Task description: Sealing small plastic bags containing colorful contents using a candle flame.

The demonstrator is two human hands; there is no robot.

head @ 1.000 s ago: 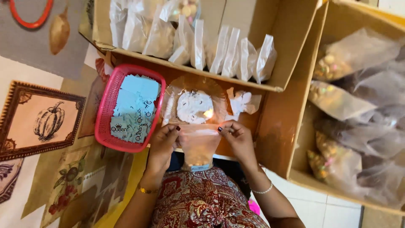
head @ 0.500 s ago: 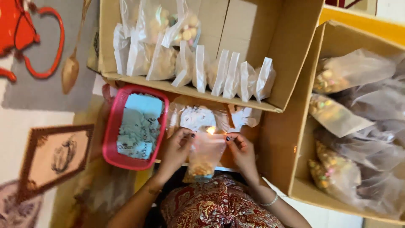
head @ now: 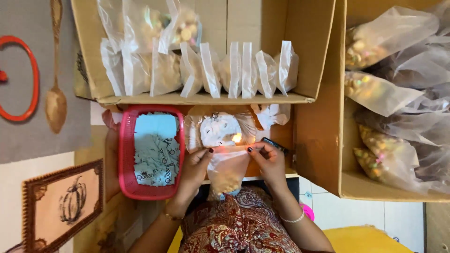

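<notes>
Fingers (head: pixel 209 152) of the left hand (head: pixel 194 171) are pinching the top left corner of a small clear plastic bag (head: pixel 226 171), and the right hand (head: pixel 268 161) is pinching the top right corner the same way, so the bag's mouth is getting stretched flat between them. Both hands are sitting thumbs-inward, nails painted dark, forearms angling up from the bottom of the view over a red patterned garment (head: pixel 232 225). A gold bangle (head: pixel 169 216) is showing on the left wrist and a white beaded bracelet (head: pixel 294 219) on the right.

That bag is hanging just above the lap, in front of a small flame (head: pixel 237 137) that's glowing right by its top edge. It's see-through, with pale round snack pieces collecting at the bottom.

Just left of the hands a pink plastic basket (head: pixel 125 154) is holding light blue paper labels (head: pixel 157 147). Behind it an open cardboard box (head: pixel 309 56) is holding a row of filled, sealed bags (head: pixel 234 65) standing upright. On the right a second cardboard box (head: pixel 337 140) is holding bigger bags of mixed coloured snacks (head: pixel 384 93). Everything is resting on a cloth printed with a pumpkin picture (head: pixel 72 204) and a spoon (head: pixel 55 100), with white floor tiles (head: pixel 370 218) peeking out at the lower right.
</notes>
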